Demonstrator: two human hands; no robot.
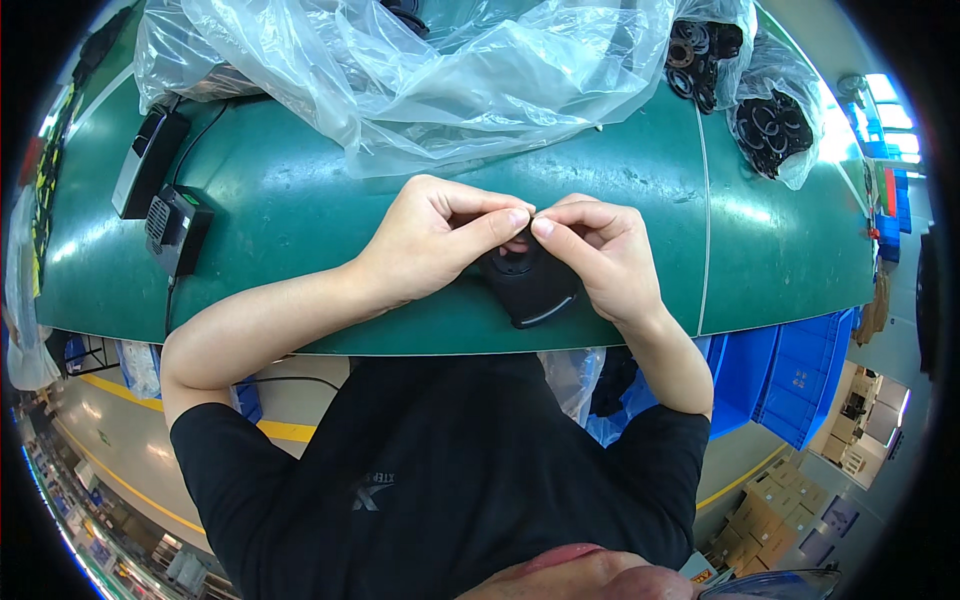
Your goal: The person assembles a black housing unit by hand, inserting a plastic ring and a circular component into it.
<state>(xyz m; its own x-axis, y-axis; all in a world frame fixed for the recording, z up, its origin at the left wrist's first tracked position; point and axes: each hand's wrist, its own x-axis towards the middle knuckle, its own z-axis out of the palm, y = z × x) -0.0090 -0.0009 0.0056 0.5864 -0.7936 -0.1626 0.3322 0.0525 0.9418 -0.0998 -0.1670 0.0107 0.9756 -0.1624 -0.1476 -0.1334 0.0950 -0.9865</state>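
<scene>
Above the table's front part, my left hand (428,238) and my right hand (612,262) meet fingertip to fingertip. Both are closed in a pinch, thumb against forefinger. Something small and dark seems to be between the fingertips, but too little of it shows to name. Just below and behind the fingers is a black rounded piece (535,290) with a smooth surface and a pale shiny line along its lower edge. My fingers hide its upper part, and I cannot tell whether they touch it.
Clear plastic sheeting (480,95) lies across the back of the green table (290,200). Bags of black rings (772,135) sit at the back right. Two black-and-grey corded devices (178,228) stand at the left. Blue bins (800,375) are below the right edge.
</scene>
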